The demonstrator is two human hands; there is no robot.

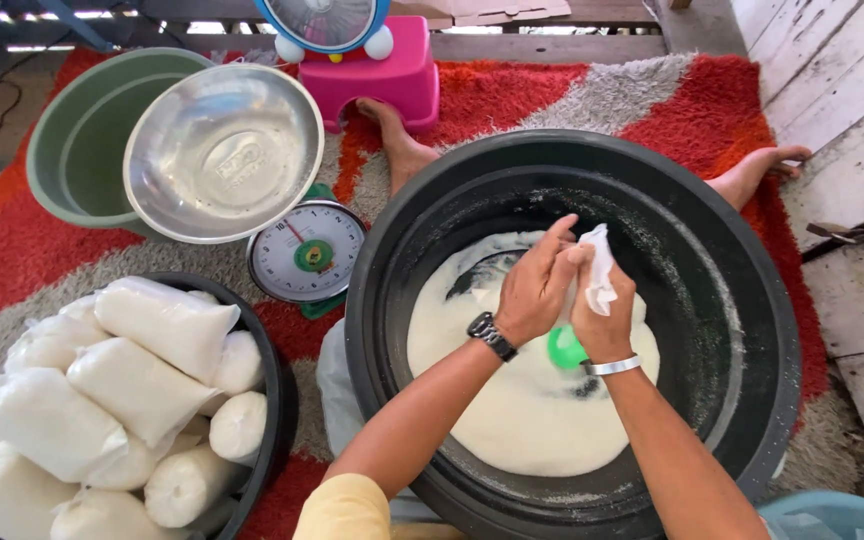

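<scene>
On red-grey rug, black tub.

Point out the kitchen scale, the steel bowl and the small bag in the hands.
Scale (307,252), head view: on the middle of its round dial.
Steel bowl (222,152), head view: on the bowl's inner bottom.
Bag (600,272), head view: on the white plastic above the right hand (602,318).

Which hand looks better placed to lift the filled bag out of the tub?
Probably the right hand: it grips the plastic bag by its neck, while the left hand only pinches the top.
</scene>
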